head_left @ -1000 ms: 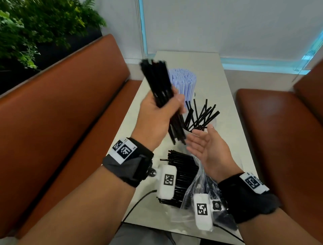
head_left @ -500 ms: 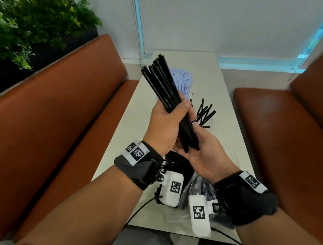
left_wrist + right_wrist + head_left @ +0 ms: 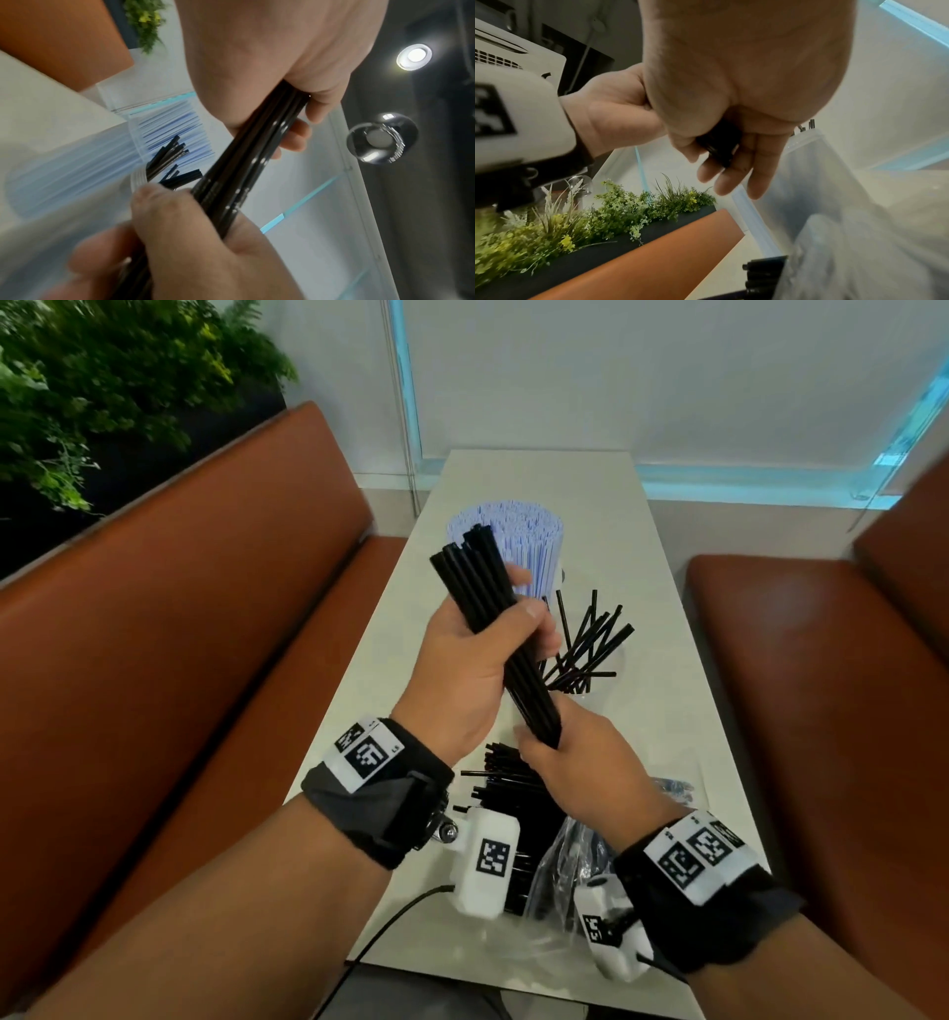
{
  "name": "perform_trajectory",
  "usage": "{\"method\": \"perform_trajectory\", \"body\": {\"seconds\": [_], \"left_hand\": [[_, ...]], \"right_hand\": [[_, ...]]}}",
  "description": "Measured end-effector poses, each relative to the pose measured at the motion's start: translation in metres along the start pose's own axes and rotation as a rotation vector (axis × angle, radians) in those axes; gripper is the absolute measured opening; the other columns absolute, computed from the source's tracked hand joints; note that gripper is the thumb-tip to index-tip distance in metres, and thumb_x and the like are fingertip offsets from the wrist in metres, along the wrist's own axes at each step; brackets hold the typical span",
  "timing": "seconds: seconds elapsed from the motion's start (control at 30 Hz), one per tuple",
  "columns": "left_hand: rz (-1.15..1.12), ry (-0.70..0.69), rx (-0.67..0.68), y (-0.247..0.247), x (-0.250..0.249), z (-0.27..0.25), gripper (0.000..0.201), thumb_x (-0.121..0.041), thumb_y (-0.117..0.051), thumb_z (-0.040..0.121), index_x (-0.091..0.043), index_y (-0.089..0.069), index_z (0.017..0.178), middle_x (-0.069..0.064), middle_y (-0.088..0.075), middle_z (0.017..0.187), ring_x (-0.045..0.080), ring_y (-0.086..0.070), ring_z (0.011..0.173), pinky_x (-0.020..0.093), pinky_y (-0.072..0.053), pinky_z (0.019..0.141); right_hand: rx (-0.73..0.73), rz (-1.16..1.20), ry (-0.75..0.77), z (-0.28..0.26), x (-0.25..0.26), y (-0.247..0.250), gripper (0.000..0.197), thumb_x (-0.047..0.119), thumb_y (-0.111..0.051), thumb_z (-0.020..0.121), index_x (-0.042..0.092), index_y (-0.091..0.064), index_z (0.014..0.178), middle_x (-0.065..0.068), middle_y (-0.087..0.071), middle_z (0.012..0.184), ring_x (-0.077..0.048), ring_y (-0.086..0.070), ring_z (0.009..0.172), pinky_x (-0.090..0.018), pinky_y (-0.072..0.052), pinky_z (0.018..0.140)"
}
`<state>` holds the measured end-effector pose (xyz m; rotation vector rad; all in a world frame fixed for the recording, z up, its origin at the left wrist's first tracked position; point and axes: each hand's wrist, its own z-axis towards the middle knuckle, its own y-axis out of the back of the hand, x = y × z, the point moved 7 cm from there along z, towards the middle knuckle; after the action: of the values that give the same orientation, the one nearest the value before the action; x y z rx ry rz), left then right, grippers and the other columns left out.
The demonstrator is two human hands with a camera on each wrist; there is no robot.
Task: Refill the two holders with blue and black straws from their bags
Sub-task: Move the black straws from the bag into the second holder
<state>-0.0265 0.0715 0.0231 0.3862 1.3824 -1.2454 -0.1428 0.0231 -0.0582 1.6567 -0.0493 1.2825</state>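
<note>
We're gripping the black straws point(image 3: 488, 629) mid-frame w/ left hand point(image 3: 464, 675), right hand point(image 3: 575, 752) cupping their lower ends, prob. to even them up before dropping into the holder point(image 3: 590, 683) just right.

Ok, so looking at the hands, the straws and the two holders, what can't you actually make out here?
- Holder of black straws: head view, mostly hidden behind the straw bundle and left hand.
- Blue straws' holder: its body hidden by the same hand; only the blue straws show.
- Bundle's lower end: buried in the right hand.
- Bag: contents hidden behind the wrist cameras.
- Straw count: too tightly packed.
</note>
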Motion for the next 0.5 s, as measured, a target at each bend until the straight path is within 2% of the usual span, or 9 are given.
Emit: {"method": "perform_trajectory", "body": {"seconds": [0.07, 0.13, 0.2, 0.27, 0.33, 0.5], "left_hand": [[0.09, -0.02, 0.015, -0.003, -0.004, 0.005, 0.019, -0.005, -0.06, 0.093, -0.022, -0.067, 0.089, 0.002, -0.062, 0.072, 0.02, -0.061, 0.067, 0.039, -0.055, 0.074], [0.111, -0.067, -0.069, 0.008, -0.013, 0.018, 0.014, -0.005, -0.058, 0.093, -0.018, -0.061, 0.088, 0.001, -0.059, 0.07, 0.019, -0.059, 0.063, 0.039, -0.054, 0.071], [0.085, -0.121, -0.18, 0.025, -0.021, 0.032, 0.014, -0.005, -0.057, 0.093, -0.018, -0.058, 0.086, 0.002, -0.057, 0.068, 0.02, -0.058, 0.061, 0.041, -0.051, 0.069], [0.045, -0.145, -0.273, 0.037, -0.022, 0.042, 0.016, -0.006, -0.058, 0.094, -0.02, -0.058, 0.085, 0.002, -0.057, 0.068, 0.02, -0.058, 0.061, 0.043, -0.05, 0.072], [-0.001, -0.143, -0.351, 0.041, -0.013, 0.048, 0.013, -0.006, -0.057, 0.095, -0.017, -0.056, 0.089, 0.001, -0.058, 0.068, 0.019, -0.058, 0.061, 0.041, -0.052, 0.072], [-0.039, -0.099, -0.518, 0.04, 0.016, 0.055, 0.011, -0.003, -0.054, 0.097, -0.013, -0.051, 0.093, -0.002, -0.057, 0.063, 0.017, -0.057, 0.056, 0.035, -0.053, 0.064]], "right_hand": [[0.036, -0.057, -0.002, 0.001, -0.003, 0.0, 0.019, 0.052, -0.063, 0.088, 0.04, -0.048, 0.089, 0.009, -0.062, 0.075, -0.004, -0.058, 0.065, -0.029, -0.045, 0.058], [0.113, -0.154, -0.016, 0.003, -0.013, 0.005, 0.035, 0.053, -0.071, 0.08, 0.044, -0.05, 0.107, 0.017, -0.058, 0.088, -0.001, -0.059, 0.076, -0.028, -0.046, 0.065], [0.128, -0.259, -0.064, 0.006, -0.028, 0.017, 0.048, 0.047, -0.069, 0.079, 0.046, -0.044, 0.12, 0.017, -0.057, 0.084, -0.003, -0.06, 0.074, -0.028, -0.045, 0.063], [0.02, -0.336, -0.117, 0.013, -0.042, 0.035, 0.039, 0.043, -0.06, 0.083, 0.045, -0.042, 0.117, 0.011, -0.06, 0.071, -0.007, -0.06, 0.063, -0.03, -0.043, 0.055], [-0.051, -0.371, -0.167, 0.02, -0.053, 0.043, 0.033, 0.044, -0.056, 0.087, 0.043, -0.042, 0.116, 0.01, -0.061, 0.069, -0.01, -0.06, 0.062, -0.03, -0.04, 0.054], [-0.039, -0.4, -0.174, 0.034, -0.065, 0.035, 0.026, 0.047, -0.054, 0.092, 0.04, -0.047, 0.116, 0.013, -0.058, 0.068, -0.011, -0.059, 0.063, -0.03, -0.04, 0.056]]}}
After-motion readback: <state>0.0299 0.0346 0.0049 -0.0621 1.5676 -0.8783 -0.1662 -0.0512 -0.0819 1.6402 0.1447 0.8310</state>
